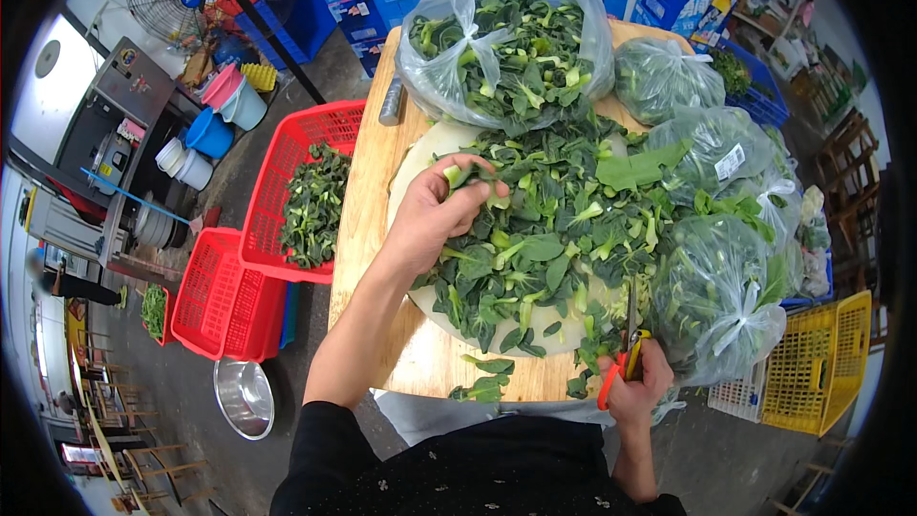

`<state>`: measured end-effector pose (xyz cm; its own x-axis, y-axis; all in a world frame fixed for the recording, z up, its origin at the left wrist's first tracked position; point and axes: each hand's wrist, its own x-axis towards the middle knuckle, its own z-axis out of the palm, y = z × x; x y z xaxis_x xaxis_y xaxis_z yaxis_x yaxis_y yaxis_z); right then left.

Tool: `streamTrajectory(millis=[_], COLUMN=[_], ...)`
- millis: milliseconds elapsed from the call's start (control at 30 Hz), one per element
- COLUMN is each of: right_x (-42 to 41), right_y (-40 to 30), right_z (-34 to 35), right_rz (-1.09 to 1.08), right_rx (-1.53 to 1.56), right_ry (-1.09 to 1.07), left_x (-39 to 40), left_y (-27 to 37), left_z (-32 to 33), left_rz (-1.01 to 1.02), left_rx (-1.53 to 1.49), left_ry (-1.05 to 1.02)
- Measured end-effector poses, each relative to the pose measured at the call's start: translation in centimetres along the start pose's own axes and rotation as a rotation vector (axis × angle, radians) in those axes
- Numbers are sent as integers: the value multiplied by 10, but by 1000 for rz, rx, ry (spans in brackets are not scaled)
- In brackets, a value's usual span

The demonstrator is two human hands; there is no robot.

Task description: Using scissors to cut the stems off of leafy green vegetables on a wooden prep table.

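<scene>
A heap of leafy greens (551,208) covers much of a round pale board (444,312) on the wooden table (369,179). Over the heap's left side, my left hand (444,208) pinches a small green vegetable piece (453,175) between thumb and fingers. My right hand (641,380) grips a pair of scissors (632,347) with orange and yellow-black handles at the table's near edge. Their blades point away from me, beside the heap. Behind the greens stands an open clear plastic bag (437,89) full of the same leaves. Loose leaves (487,380) lie near the front edge.
Tied plastic bags of greens (716,294) line the table's right side. Left of the table stand a red basket (269,193) holding greens, stacked red baskets (208,294) and a steel bowl (244,400). A cleaver-like handle (392,102) lies at the left edge; a yellow crate (817,365) sits right.
</scene>
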<state>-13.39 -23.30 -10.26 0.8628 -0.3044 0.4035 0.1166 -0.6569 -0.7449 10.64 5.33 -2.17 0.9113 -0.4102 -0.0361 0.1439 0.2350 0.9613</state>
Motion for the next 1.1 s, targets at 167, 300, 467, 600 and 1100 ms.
streamTrajectory(millis=[167,300,467,600,1100], right_x=[3,4,6,5,8], right_y=[-2,-5,-8,-8,-9], right_z=[1,1,1,0,-2], right_rz=[-31,-47,-48,-23,-22], right_rx=[4,-3,17,15,9], right_ry=[14,15,15,0,-8], left_x=[-3,-13,-9,-10,-16], left_y=[-1,8,3,9,19], left_z=[4,7,18,19,12], left_rz=[94,74,27,-26,237], left_rx=[-43,-192,88,-49,787], left_ry=[48,24,15,-6,-437])
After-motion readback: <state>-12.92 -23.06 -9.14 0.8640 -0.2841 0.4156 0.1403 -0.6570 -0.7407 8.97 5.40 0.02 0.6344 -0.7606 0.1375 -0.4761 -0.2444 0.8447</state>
